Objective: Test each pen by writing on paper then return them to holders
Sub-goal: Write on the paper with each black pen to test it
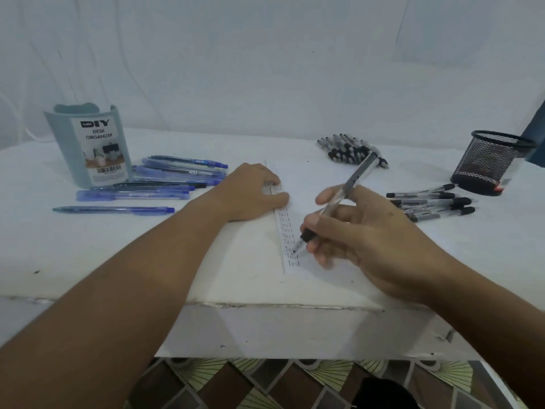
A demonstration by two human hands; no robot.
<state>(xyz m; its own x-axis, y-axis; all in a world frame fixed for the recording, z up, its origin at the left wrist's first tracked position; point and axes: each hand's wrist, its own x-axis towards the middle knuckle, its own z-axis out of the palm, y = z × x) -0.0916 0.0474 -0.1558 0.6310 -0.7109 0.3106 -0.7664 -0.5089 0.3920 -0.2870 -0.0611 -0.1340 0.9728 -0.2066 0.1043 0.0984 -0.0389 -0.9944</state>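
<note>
Mid-frame, the right hand (362,231) grips a clear black-tipped pen (339,202), writing on the white paper strip (287,231), which the left hand (250,193) presses flat. Many "Test" lines are written; both holders look empty, pens lie loose on the table (88,255).

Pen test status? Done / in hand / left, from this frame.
Done: the paper strip carries a column of "Test" lines, so several pens have been tried. In hand: the right hand writes with a black-grip pen while the left hand presses the strip flat. Left: no pens show in the mesh holder or the desk organizer; blue pens and black pens lie loose on the table.
</note>
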